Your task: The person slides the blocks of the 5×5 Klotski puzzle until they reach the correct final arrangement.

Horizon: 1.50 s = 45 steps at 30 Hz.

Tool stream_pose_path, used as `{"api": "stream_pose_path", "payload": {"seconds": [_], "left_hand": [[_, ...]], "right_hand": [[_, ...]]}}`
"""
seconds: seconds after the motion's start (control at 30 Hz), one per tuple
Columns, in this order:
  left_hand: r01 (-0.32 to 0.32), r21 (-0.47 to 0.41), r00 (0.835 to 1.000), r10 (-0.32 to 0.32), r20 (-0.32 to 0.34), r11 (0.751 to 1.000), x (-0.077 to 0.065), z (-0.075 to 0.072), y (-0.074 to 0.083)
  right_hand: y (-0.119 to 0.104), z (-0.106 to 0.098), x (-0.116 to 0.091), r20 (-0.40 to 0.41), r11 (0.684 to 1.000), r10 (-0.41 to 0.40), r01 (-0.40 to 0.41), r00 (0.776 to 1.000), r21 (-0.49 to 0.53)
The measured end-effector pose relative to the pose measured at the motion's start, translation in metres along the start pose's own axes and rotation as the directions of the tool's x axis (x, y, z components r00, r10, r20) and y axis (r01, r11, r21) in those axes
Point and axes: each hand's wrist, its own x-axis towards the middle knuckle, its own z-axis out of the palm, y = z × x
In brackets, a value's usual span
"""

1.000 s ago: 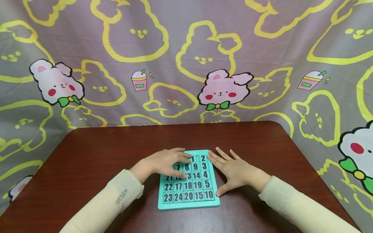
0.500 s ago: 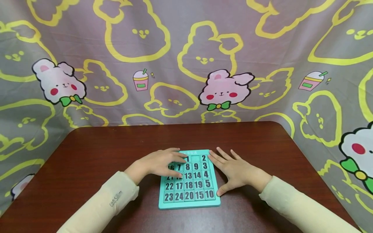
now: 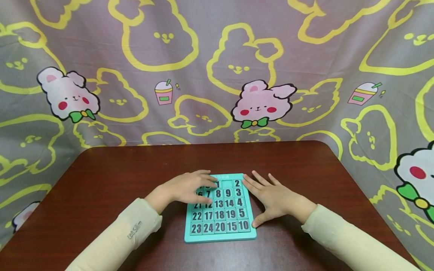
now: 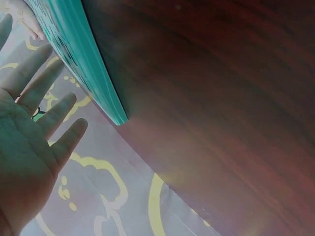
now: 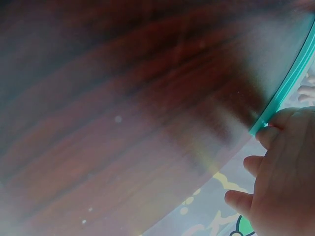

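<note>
A turquoise sliding number puzzle (image 3: 219, 238) lies flat on the table, with a gap in its top row between the 1 tile (image 3: 218, 184) and the 2 tile (image 3: 237, 183). My left hand (image 3: 188, 187) is over the puzzle's upper left, covering some tiles, its fingertips by the 1 tile and thumb near the 12 tile. The left wrist view shows that hand (image 4: 24, 128) with its fingers spread. Along the puzzle's right side my right hand (image 3: 276, 199) lies with fingers spread; index finger and thumb touch the frame. In the right wrist view this hand (image 5: 288, 172) meets the turquoise edge.
The dark reddish-brown table (image 3: 118, 173) carries the puzzle near its middle front. Behind and at both sides hangs a grey curtain (image 3: 200, 45) with yellow outlines and cartoon rabbits. Light sleeves (image 3: 115, 233) cover both forearms.
The 1 tile has slid left along the top row, and the gap now shows between it and the 2 tile. My left hand moved slightly left; the right hand stayed in place.
</note>
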Motion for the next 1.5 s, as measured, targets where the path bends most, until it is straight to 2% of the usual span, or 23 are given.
{"api": "stream_pose_path", "payload": {"seconds": [0.33,0.73,1.1,1.3,1.5], "left_hand": [[-0.03,0.007,1.0,0.03,-0.005,1.0,0.012,0.001,0.006],[-0.081,0.067,0.996,0.078,0.041,0.995,0.031,0.002,0.02],[-0.072,0.071,0.994,0.066,0.089,0.995,0.042,0.003,0.027],[-0.053,0.078,0.993,0.044,0.109,0.996,0.043,0.003,0.029],[-0.039,0.084,0.995,0.03,0.099,0.996,0.041,0.003,0.026]], "right_hand": [[-0.001,-0.001,-0.001,0.007,1.0,0.001,-0.001,1.0,0.0],[0.0,-0.001,-0.002,0.013,1.0,0.0,0.0,1.0,0.002],[-0.001,-0.002,-0.002,0.011,1.0,-0.01,0.01,1.0,-0.003],[0.0,-0.001,-0.001,0.01,1.0,-0.01,0.01,1.0,-0.005],[0.0,0.0,-0.001,0.003,1.0,-0.008,0.008,1.0,-0.008]]}}
